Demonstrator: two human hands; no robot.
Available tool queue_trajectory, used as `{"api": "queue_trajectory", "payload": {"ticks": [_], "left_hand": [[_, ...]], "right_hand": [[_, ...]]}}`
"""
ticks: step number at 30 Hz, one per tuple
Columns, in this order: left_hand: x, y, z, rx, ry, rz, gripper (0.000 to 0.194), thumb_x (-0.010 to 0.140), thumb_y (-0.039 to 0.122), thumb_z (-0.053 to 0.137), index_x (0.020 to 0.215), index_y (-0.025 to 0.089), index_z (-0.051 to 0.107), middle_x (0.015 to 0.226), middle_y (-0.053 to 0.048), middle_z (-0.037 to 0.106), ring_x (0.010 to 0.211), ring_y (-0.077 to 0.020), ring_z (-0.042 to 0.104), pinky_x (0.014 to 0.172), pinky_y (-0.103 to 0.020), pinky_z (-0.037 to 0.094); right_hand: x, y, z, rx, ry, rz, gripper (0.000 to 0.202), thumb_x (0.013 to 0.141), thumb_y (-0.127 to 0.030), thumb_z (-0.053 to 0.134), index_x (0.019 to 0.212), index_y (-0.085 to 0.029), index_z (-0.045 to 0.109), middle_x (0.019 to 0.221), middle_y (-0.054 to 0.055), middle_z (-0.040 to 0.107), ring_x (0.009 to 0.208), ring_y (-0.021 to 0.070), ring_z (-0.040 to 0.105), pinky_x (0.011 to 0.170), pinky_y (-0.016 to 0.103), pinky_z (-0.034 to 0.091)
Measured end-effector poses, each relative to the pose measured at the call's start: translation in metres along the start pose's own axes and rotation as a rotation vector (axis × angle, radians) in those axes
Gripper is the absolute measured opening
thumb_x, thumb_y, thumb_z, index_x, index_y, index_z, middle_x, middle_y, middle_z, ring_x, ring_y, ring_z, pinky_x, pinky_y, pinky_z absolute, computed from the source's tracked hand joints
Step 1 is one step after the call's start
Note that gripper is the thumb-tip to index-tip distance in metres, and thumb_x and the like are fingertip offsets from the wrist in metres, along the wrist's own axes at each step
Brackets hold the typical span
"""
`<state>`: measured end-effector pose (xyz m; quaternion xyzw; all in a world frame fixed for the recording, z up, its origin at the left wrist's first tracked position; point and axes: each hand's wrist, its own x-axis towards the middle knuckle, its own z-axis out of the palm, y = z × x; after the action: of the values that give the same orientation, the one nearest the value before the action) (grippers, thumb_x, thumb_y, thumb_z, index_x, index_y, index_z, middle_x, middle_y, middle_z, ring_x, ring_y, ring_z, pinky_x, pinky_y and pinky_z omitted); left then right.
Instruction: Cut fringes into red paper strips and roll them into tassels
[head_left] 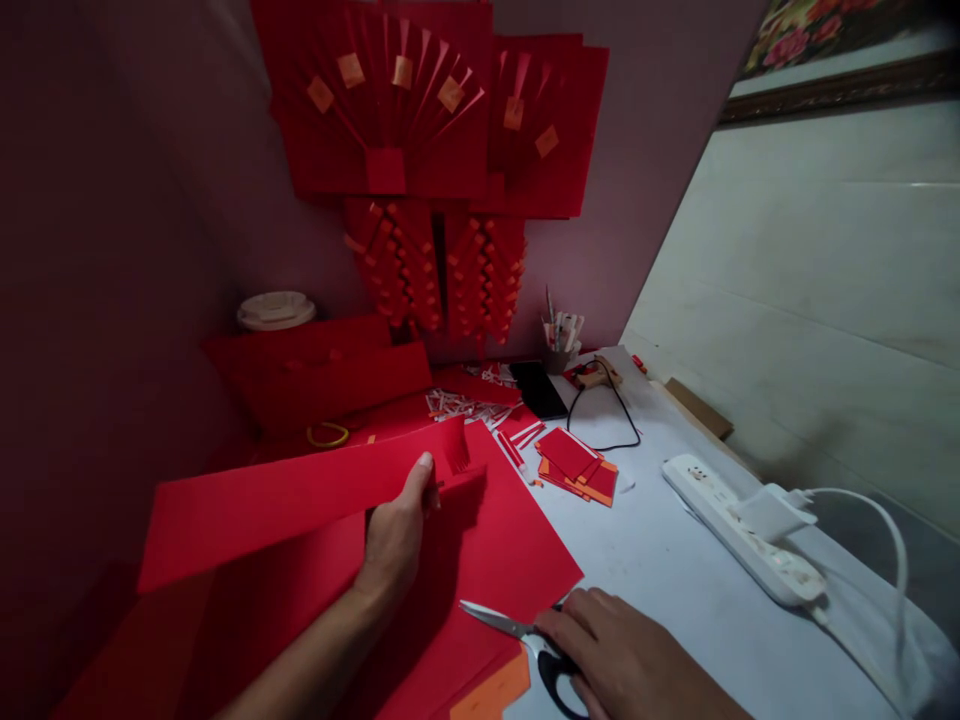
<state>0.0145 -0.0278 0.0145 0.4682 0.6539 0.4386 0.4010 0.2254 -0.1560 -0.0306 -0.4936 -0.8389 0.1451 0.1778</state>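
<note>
My left hand (399,535) is closed on a long strip of red paper (300,490), thumb on top, near the strip's right end. Short cuts show at that end, and the strip is raised at a slant above large red sheets (517,560) lying on the table. At the lower right, my right hand (622,640) is on the black handles of a pair of scissors (517,630). The blades point left over the red sheet and look nearly closed. Part of an orange sheet (491,690) shows below them.
Red and orange paper pieces (577,465), a glue stick (516,460) and a black phone (538,390) lie farther back. A hot glue gun (598,373) trails its cord. A white power strip (742,530) runs along the right. Red paper fans (386,110) hang on the wall.
</note>
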Motion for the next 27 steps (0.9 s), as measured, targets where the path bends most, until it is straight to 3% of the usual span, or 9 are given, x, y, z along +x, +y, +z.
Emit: {"api": "queue_trajectory", "payload": {"ticks": [5, 9, 11, 15, 17, 19, 21, 27], "left_hand": [[0.000, -0.004, 0.001, -0.032, -0.010, 0.037, 0.048, 0.084, 0.053, 0.056, 0.047, 0.023, 0.053, 0.051, 0.002, 0.054, 0.057, -0.0183, 0.052, 0.068, -0.028, 0.039], [0.003, -0.011, 0.003, -0.067, 0.005, -0.005, 0.050, 0.081, 0.059, 0.057, 0.047, 0.022, 0.055, 0.051, 0.001, 0.056, 0.058, -0.0191, 0.053, 0.072, -0.029, 0.040], [0.004, -0.013, 0.004, -0.098, 0.008, -0.050, 0.052, 0.079, 0.062, 0.058, 0.046, 0.022, 0.055, 0.051, 0.000, 0.057, 0.059, -0.0193, 0.054, 0.073, -0.030, 0.040], [0.006, -0.016, 0.005, -0.133, -0.041, -0.106, 0.053, 0.078, 0.063, 0.058, 0.047, 0.021, 0.059, 0.051, 0.000, 0.060, 0.059, -0.0185, 0.054, 0.072, -0.029, 0.039], [0.006, -0.018, 0.006, -0.157, -0.051, -0.124, 0.052, 0.078, 0.064, 0.059, 0.050, 0.020, 0.063, 0.050, 0.000, 0.060, 0.058, -0.0184, 0.054, 0.070, -0.029, 0.039], [0.005, -0.019, 0.006, -0.181, -0.045, -0.144, 0.052, 0.077, 0.065, 0.060, 0.051, 0.020, 0.065, 0.049, 0.000, 0.059, 0.057, -0.0185, 0.054, 0.067, -0.029, 0.039], [0.003, -0.019, 0.007, -0.187, -0.057, -0.142, 0.054, 0.077, 0.066, 0.059, 0.050, 0.020, 0.064, 0.047, 0.001, 0.058, 0.054, -0.0179, 0.053, 0.065, -0.029, 0.039], [0.000, -0.017, 0.008, -0.176, -0.112, -0.140, 0.054, 0.081, 0.062, 0.056, 0.048, 0.020, 0.061, 0.045, 0.001, 0.055, 0.051, -0.0163, 0.050, 0.065, -0.029, 0.040]], "right_hand": [[-0.006, 0.005, -0.004, 0.055, 0.003, 0.068, 0.056, 0.059, 0.003, 0.051, 0.107, -0.023, 0.065, 0.088, 0.008, 0.072, 0.071, 0.0245, 0.065, 0.055, 0.029, 0.040], [-0.008, 0.009, -0.012, 0.240, -0.103, 0.191, 0.052, 0.059, 0.001, 0.054, 0.103, -0.022, 0.067, 0.087, 0.006, 0.068, 0.072, 0.0225, 0.062, 0.061, 0.030, 0.042], [-0.004, 0.008, -0.016, 0.481, -0.140, 0.317, 0.053, 0.060, 0.000, 0.055, 0.106, -0.022, 0.068, 0.087, 0.004, 0.066, 0.072, 0.0188, 0.059, 0.060, 0.027, 0.041], [0.016, 0.001, -0.032, 1.220, -0.165, 0.580, 0.050, 0.063, -0.004, 0.064, 0.110, -0.019, 0.071, 0.082, 0.001, 0.063, 0.065, 0.0114, 0.056, 0.057, 0.021, 0.039], [0.031, -0.003, -0.042, 1.518, -0.218, 0.572, 0.049, 0.066, -0.005, 0.069, 0.114, -0.016, 0.071, 0.082, 0.002, 0.066, 0.065, 0.0101, 0.057, 0.060, 0.020, 0.041], [0.047, -0.007, -0.048, 1.682, -0.180, 0.505, 0.041, 0.066, -0.002, 0.068, 0.106, -0.009, 0.074, 0.075, 0.002, 0.065, 0.061, 0.0077, 0.054, 0.060, 0.017, 0.041], [0.060, -0.008, -0.049, 1.822, -0.120, 0.491, 0.039, 0.066, -0.003, 0.072, 0.105, -0.006, 0.074, 0.080, 0.004, 0.067, 0.063, 0.0079, 0.057, 0.060, 0.017, 0.042], [0.068, -0.006, -0.028, 1.929, -0.137, 0.544, 0.044, 0.073, -0.007, 0.076, 0.116, -0.008, 0.067, 0.081, 0.008, 0.071, 0.065, 0.0116, 0.066, 0.061, 0.019, 0.048]]}}
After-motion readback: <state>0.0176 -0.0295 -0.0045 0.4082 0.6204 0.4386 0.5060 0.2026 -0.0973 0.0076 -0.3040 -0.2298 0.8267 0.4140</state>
